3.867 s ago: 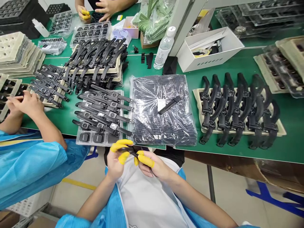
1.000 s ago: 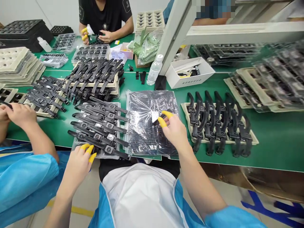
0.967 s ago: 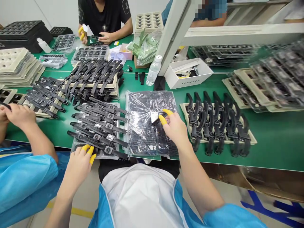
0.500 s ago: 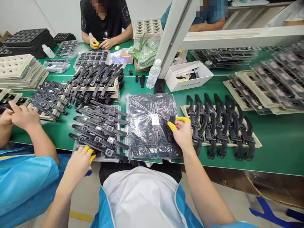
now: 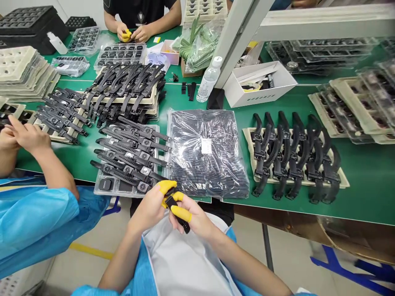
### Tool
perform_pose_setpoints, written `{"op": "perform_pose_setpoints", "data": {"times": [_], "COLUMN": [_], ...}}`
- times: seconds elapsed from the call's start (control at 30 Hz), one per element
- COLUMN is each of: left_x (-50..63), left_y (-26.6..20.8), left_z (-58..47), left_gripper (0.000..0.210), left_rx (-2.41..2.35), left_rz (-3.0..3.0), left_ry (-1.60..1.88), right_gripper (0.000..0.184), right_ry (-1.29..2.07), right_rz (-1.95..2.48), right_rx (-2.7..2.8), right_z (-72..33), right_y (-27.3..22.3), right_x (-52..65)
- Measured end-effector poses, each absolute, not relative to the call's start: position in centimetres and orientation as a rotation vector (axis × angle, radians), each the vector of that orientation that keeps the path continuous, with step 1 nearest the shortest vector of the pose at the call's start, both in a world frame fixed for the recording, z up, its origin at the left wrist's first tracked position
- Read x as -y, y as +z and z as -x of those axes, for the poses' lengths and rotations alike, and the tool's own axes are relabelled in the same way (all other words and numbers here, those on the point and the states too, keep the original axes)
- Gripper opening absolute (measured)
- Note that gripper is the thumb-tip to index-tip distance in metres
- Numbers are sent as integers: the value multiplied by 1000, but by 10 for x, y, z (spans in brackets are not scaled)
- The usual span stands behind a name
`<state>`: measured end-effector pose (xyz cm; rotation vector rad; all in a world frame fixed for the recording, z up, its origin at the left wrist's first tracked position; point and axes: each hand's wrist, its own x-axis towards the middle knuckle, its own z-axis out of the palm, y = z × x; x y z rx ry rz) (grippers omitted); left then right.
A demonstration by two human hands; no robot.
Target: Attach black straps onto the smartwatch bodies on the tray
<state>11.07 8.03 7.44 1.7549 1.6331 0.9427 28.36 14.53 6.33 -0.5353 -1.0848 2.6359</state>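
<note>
In front of my lap, at the table's edge, my two hands meet, with yellow covers on the fingertips. My right hand point(image 5: 194, 216) pinches a black watch strap point(image 5: 181, 218), slanting down to the right. My left hand point(image 5: 152, 205) is closed on a small dark watch case point(image 5: 170, 192), mostly hidden by the fingers, at the strap's upper end. Whether the two parts are joined I cannot tell. Just beyond lie a clear tray point(image 5: 100, 190) of strapped watches point(image 5: 126, 154), with a strapless watch case point(image 5: 105, 184) at its near corner, and a plastic-wrapped pack of black straps point(image 5: 206, 164).
At right, a cream tray point(image 5: 344, 181) holds several strapped watches. Further back stand a water bottle point(image 5: 210, 80), a white box point(image 5: 262, 84) and a slanting post point(image 5: 230, 53). A co-worker's hands point(image 5: 29, 135) work at left; another person point(image 5: 142, 20) sits opposite.
My left hand has left the tray's near corner and moved right. My right hand has brought a black strap from the pack down and left to it. The view has shifted slightly.
</note>
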Motion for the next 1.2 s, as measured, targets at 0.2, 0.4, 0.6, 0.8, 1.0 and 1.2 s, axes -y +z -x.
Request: {"op": "perform_pose_setpoints", "data": {"times": [0.2, 0.4, 0.6, 0.8, 1.0, 1.2], "left_x": [-71, -72, -69, -66, -63, -66], "left_y": [69, 70, 70, 68, 76, 82], "left_z": [-104, -106, -109, -114, -111, -113], "left_gripper": [65, 62, 51, 52, 50, 41], "left_rx": [-1574, -1558, -1615, -1658, -1570, -1756], "left_rz": [-1801, -1792, -1760, -1777, -1757, -1948], "left_ry": [969, 946, 933, 959, 879, 626], "right_gripper": [40, 38, 39, 35, 34, 37], "right_ry": [2583, 2607, 2577, 2627, 2628, 2675], "right_rz": [598, 583, 673, 704, 760, 882], "right_rx": [1118, 1148, 1006, 770, 785, 842], "right_z": [-290, -288, -287, -283, -286, -288], "right_y": [56, 58, 57, 55, 55, 55], "right_x": [-148, -152, -146, -144, -146, -149]}}
